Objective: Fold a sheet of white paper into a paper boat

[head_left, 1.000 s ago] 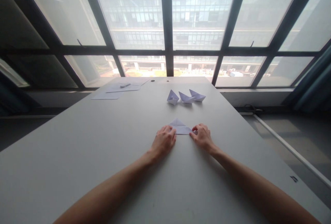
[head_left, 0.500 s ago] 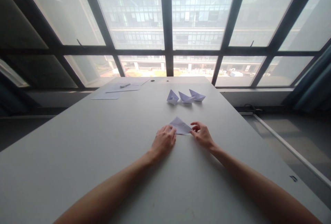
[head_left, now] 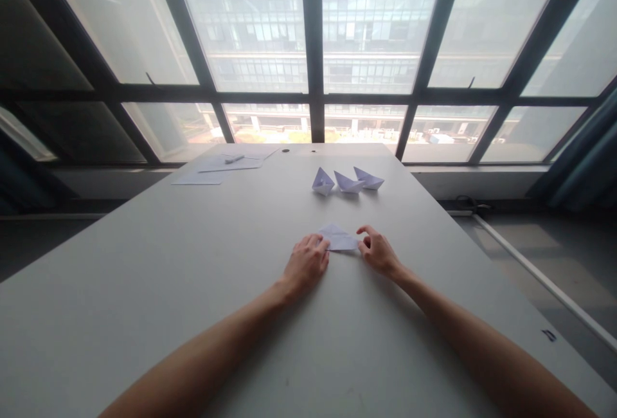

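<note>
A small white folded sheet of paper [head_left: 340, 238] lies low on the table in a triangular shape, its point toward the window. My left hand [head_left: 307, 258] rests over its left corner, the fingers closed on it and hiding that end. At the right corner, my right hand [head_left: 379, 253] grips the tip near the thumb, while its index finger is bent and raised off the paper. Beyond the hands stand three folded paper boats: a left one [head_left: 322, 182], a middle one [head_left: 348, 182] and a right one [head_left: 369, 178].
Flat white paper sheets [head_left: 200, 177] lie at the table's far left, with a small whitish object [head_left: 234, 159] on top. The white table [head_left: 159, 276] reaches toward large framed windows. A dark mark [head_left: 548, 335] shows near its right edge.
The folded paper's raised peak has come down, so it lies flatter. My right index finger has lifted and curled a little; my left hand has stayed nearly still.
</note>
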`<state>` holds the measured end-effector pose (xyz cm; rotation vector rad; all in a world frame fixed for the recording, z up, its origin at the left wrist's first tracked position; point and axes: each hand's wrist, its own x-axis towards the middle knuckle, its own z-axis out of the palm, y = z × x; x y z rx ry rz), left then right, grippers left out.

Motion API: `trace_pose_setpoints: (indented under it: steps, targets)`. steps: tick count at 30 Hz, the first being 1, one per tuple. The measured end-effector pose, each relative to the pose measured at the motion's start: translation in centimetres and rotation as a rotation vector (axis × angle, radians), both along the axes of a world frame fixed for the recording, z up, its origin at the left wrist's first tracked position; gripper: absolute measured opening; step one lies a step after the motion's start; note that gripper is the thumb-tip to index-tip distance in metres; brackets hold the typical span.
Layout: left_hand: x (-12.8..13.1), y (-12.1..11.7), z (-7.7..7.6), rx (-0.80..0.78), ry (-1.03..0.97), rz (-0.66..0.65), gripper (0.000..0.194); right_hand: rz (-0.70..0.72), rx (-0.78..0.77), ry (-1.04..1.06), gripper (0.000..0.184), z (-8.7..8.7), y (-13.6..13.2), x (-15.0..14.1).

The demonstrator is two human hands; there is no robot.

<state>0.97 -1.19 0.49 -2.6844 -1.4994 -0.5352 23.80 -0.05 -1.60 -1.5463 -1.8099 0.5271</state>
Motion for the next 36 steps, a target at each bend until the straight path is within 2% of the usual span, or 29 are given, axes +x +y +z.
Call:
trace_pose_setpoints:
  steps: [4, 6, 8, 11, 14, 17, 20, 22, 26, 28, 31, 33, 36]
  targets:
    - [0.0, 0.1, 0.0, 0.003, 0.000, -0.012, 0.024, -0.123, -0.055, -0.294, 0.030, 0.7, -0.7, 0.4]
    - [0.0, 0.1, -0.1, 0.003, 0.001, -0.008, 0.025, -0.181, -0.032, -0.423, 0.033, 1.1, -1.2, 0.5]
    - [0.0, 0.2, -0.2, 0.006, -0.011, -0.003, 0.028, -0.190, 0.031, -0.507, 0.028, 1.5, -1.7, 0.2]
    - [0.0, 0.3, -0.3, 0.016, -0.040, -0.020, 0.029, -0.117, 0.117, -0.550, 0.026, 1.7, -2.2, -0.5]
    - [0.0, 0.3, -0.1, 0.029, -0.036, -0.070, 0.023, 0.037, 0.146, -0.550, 0.045, 1.3, -2.3, -1.4]
    - [0.1, 0.1, 0.1, 0.040, -0.024, -0.128, 0.021, 0.194, 0.067, -0.569, 0.066, 0.5, -2.3, -1.7]
    - [0.0, 0.0, 0.3, 0.022, -0.035, -0.125, 0.023, 0.257, -0.004, -0.564, 0.075, 0.1, -2.0, -1.3]
    - [-0.2, 0.1, 0.4, 0.000, -0.063, -0.075, 0.025, 0.290, -0.001, -0.542, 0.074, 0.1, -1.7, -0.8]
    - [-0.7, 0.8, 0.3, 0.012, -0.128, -0.026, 0.028, 0.399, 0.014, -0.464, 0.059, 0.8, -1.0, 0.5]
    - [-0.9, 1.2, 0.0, 0.015, -0.125, -0.088, 0.037, 0.452, 0.023, -0.427, 0.052, 1.0, -0.8, 1.0]
    - [-1.1, 1.6, -0.5, -0.098, -0.019, -0.240, 0.051, 0.516, 0.053, -0.404, 0.050, 1.2, -0.8, 1.2]
    - [-1.2, 1.7, -0.8, -0.187, 0.058, -0.294, 0.052, 0.520, 0.062, -0.424, 0.054, 1.2, -0.9, 1.1]
    - [-1.2, 1.7, -1.0, -0.226, 0.092, -0.290, 0.051, 0.461, 0.039, -0.492, 0.068, 0.9, -1.1, 0.7]
